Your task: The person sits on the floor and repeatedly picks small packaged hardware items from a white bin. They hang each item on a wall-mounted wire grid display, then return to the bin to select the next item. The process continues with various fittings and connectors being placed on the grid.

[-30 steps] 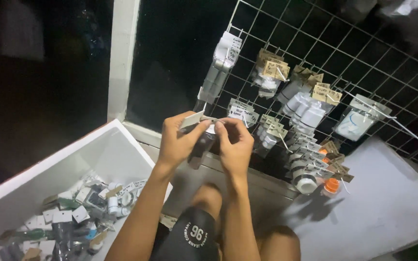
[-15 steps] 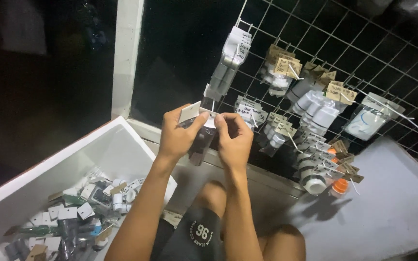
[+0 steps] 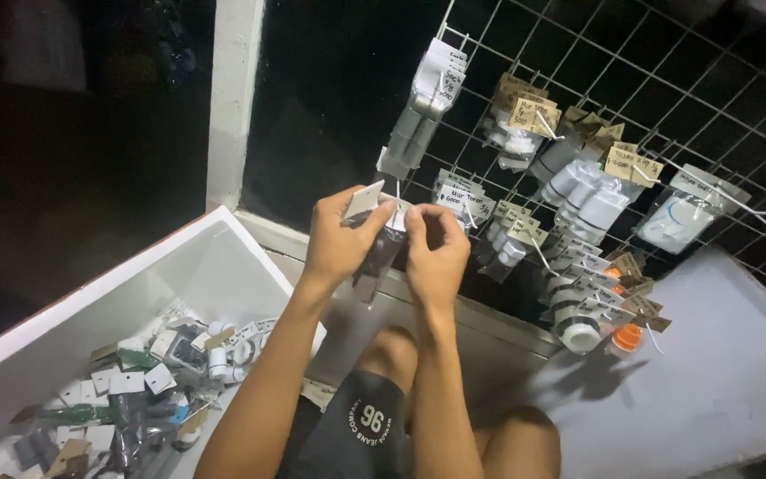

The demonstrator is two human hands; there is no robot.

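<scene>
Both hands raised before a wire grid (image 3: pixel 667 80). Left hand (image 3: pixel 340 239) and right hand (image 3: pixel 436 248) each pinch, fingers clenched, 1 small packet (image 3: pixel 374 257) with a white card top, held between them just below a hook. Hung packets (image 3: pixel 578 195) fill the grid; a white bin (image 3: pixel 214 266) of packets sits lower left.

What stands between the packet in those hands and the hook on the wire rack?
Nothing visible. Both hands, left and right, hold the packet by its white card top right at a bare hook of the rack. Other hanging packets sit above and to the right, apart from it.
</scene>
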